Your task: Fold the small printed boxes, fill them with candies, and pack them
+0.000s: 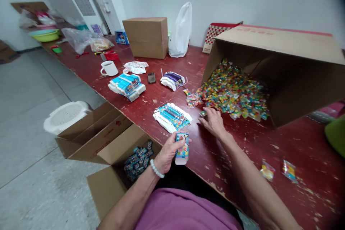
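My left hand (170, 151) is closed around a small blue printed candy box (182, 147), held over the table's front edge with its white end flap hanging at the bottom. My right hand (212, 123) reaches over the table, thumb and fingers around a small candy packet (203, 114). Just beyond it, loose candy packets (194, 99) lie before a heap of colourful wrapped candies (234, 90) that spills from a cardboard carton (291, 43) on its side. Flattened blue boxes (172, 116) lie in a fanned stack between my hands.
Below the table edge, an open carton (107, 183) holds several dark blue packs. Banded blue boxes (128, 84), a white mug (109, 68) and purple flat boxes (173, 80) stand left and behind. Two packets (267, 170) lie at right; a white stool (67, 115) stands left.
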Tool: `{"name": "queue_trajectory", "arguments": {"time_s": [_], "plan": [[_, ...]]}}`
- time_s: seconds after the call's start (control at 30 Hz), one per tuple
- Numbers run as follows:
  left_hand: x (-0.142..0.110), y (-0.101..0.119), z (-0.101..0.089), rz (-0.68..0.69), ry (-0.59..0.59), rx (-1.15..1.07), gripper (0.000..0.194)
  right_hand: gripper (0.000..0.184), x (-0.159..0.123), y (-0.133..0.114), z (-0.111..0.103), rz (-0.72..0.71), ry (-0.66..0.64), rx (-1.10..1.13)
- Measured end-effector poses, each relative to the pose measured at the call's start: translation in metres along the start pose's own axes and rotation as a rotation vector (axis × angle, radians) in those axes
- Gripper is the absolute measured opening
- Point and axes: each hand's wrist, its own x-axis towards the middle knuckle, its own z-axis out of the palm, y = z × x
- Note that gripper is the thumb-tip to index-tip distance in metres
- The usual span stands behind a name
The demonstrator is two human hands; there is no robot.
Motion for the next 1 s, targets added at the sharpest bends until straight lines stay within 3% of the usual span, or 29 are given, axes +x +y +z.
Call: {"name": "queue_trajectory", "arguments": {"time_s": [0.17,0.3,0.43,0.5,0.57,0.63,0.8,1.0], "plan": [[0.0,0.004,-0.007,0.105,0.099,0.065,0.05,0.022,0.001,0.017,0.013,0.059,0.041,-0.019],[-0.001,0.009,-0.007,0.14,0.18,0.069,0.057,0.022,-0.011,0.013,0.003,0.085,0.077,0.091],[0.0,0.015,-0.008,0.088,0.184,-0.057,0.071,0.04,-0.042,-0.014,-0.016,0.135,0.072,0.367],[0.002,0.017,-0.009,0.088,0.23,-0.092,0.069,0.046,-0.066,-0.036,-0.022,0.222,0.015,0.781],[0.003,0.018,-0.01,0.113,0.293,-0.081,0.062,0.041,-0.088,-0.057,-0.022,0.284,-0.034,0.959],[0.002,0.017,-0.01,0.139,0.32,-0.043,0.056,0.035,-0.103,-0.07,-0.018,0.326,-0.004,1.003],[-0.009,0.009,-0.01,0.081,0.202,0.009,0.049,0.029,-0.109,-0.073,-0.007,0.355,0.139,0.988],[-0.02,-0.001,-0.006,-0.147,-0.181,-0.018,0.061,0.027,-0.103,-0.08,-0.014,0.38,0.113,1.043]]}}
